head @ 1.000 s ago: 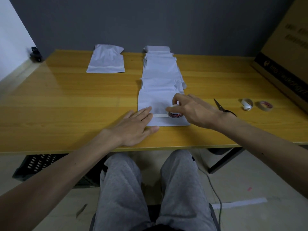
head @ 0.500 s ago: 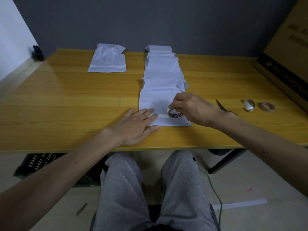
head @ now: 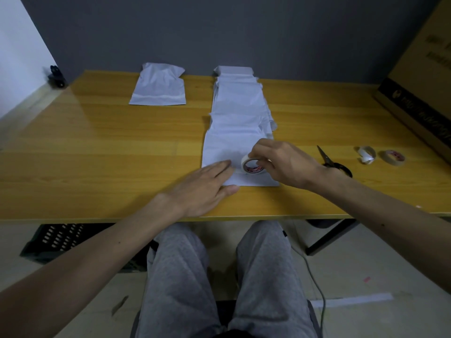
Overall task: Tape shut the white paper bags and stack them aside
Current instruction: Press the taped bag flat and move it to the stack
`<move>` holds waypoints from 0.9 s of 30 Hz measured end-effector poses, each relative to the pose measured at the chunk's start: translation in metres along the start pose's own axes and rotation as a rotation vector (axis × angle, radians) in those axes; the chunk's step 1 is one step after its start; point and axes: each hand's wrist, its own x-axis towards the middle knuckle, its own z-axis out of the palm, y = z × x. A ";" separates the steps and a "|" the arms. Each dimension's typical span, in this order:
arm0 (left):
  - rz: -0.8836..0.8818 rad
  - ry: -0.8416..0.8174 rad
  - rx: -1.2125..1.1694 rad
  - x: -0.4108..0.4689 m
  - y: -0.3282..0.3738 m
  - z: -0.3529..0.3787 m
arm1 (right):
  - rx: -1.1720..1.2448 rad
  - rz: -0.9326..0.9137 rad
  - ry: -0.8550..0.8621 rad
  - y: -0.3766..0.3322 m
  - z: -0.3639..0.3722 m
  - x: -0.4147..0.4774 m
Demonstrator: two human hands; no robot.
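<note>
A row of overlapping white paper bags (head: pixel 238 113) runs from the far edge of the wooden table toward me. The nearest bag (head: pixel 219 152) lies flat at the front. My left hand (head: pixel 202 189) rests flat on its near left corner, fingers straight. My right hand (head: pixel 280 164) grips a tape roll (head: pixel 251 164) standing on edge on the bag's folded end. A separate white bag (head: pixel 158 87) lies alone at the far left.
Black-handled scissors (head: pixel 334 162) lie right of my right wrist. Two more tape rolls (head: pixel 366 154) (head: pixel 393 157) sit further right. A large cardboard box (head: pixel 419 89) stands along the right edge. A black crate (head: pixel 56 240) is under the table.
My right hand has tipped the tape roll up on edge and drawn it slightly left. My left hand has slid a little right onto the bag's corner.
</note>
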 end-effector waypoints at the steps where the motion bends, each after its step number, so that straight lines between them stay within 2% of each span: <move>1: 0.022 -0.005 0.026 0.000 0.000 0.001 | 0.009 -0.005 0.004 0.000 0.000 0.001; 7: 0.023 0.004 0.050 0.004 0.008 0.000 | 0.110 -0.014 0.054 0.001 0.010 -0.001; 11: 0.005 -0.011 -0.054 0.005 0.011 0.002 | 0.125 -0.012 0.120 0.002 0.019 -0.006; 18: 0.016 -0.086 0.007 0.006 0.011 0.005 | 0.176 -0.002 0.175 0.001 0.026 -0.012; 27: 0.018 -0.031 -0.067 0.008 0.014 0.004 | 0.240 0.012 0.220 0.000 0.030 -0.014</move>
